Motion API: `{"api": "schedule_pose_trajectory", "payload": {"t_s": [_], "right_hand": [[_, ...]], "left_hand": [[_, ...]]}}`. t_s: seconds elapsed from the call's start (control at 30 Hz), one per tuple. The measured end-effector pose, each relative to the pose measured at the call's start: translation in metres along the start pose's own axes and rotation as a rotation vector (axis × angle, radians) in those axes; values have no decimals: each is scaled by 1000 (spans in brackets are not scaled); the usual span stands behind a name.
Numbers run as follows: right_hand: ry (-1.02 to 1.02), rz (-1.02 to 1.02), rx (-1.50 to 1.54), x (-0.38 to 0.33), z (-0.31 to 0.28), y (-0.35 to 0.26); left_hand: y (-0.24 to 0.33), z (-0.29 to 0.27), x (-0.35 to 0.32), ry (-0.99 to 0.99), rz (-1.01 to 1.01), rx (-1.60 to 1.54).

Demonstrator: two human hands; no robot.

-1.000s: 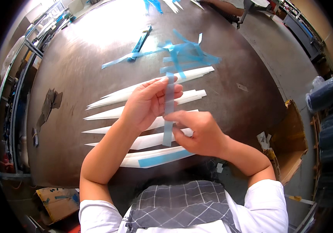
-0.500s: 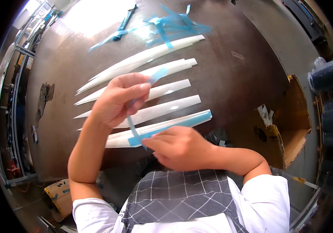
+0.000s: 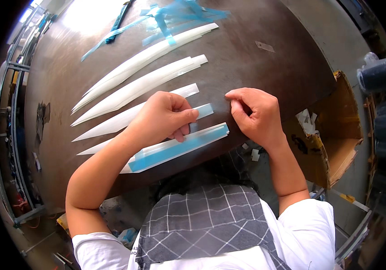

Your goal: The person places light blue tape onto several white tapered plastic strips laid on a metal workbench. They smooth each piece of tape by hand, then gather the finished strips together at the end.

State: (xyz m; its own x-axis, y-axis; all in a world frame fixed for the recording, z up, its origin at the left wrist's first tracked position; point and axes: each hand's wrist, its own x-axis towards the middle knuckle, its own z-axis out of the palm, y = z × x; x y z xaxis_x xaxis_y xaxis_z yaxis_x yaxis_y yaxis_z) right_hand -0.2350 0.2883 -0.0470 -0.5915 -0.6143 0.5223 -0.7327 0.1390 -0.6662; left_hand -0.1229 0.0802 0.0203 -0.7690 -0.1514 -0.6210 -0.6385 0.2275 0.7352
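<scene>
Several long white pointed strips lie in a row on the brown table. My left hand [image 3: 168,116] is closed in a pinch over the nearer strips, on a piece of blue tape [image 3: 205,110] that shows past its thumb, over the end of a white strip. The nearest white strip [image 3: 128,168] has a long blue tape band [image 3: 179,148] along it, just below that hand. To the right, above the table, my right hand [image 3: 257,116] has thumb and forefinger pressed together. Whatever may be between those fingertips is too small to make out.
Tangled blue tape [image 3: 181,18] and a blue cutter knife [image 3: 120,21] lie at the back of the table [image 3: 265,72]. A small pale tag [image 3: 264,47] lies farther right. An open cardboard box [image 3: 344,135] stands beyond the right edge, and a metal shelf [image 3: 16,135] at the left.
My right hand has moved right and up, away from the nearest strip. My left hand has come lower relative to the strips, still with blue tape. The whole view has shifted a little.
</scene>
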Motion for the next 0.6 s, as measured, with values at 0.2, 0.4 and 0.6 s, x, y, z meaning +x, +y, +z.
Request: {"api": "schedule_pose_trajectory", "payload": {"t_s": [0.2, 0.4, 0.6], "right_hand": [[3, 41, 13, 1, 0, -2], [3, 4, 27, 0, -1, 0], [-88, -52, 1, 3, -5, -4]], "left_hand": [[-5, -4, 7, 2, -45, 40], [-2, -3, 8, 8, -49, 51], [-4, -3, 9, 4, -44, 44]]}}
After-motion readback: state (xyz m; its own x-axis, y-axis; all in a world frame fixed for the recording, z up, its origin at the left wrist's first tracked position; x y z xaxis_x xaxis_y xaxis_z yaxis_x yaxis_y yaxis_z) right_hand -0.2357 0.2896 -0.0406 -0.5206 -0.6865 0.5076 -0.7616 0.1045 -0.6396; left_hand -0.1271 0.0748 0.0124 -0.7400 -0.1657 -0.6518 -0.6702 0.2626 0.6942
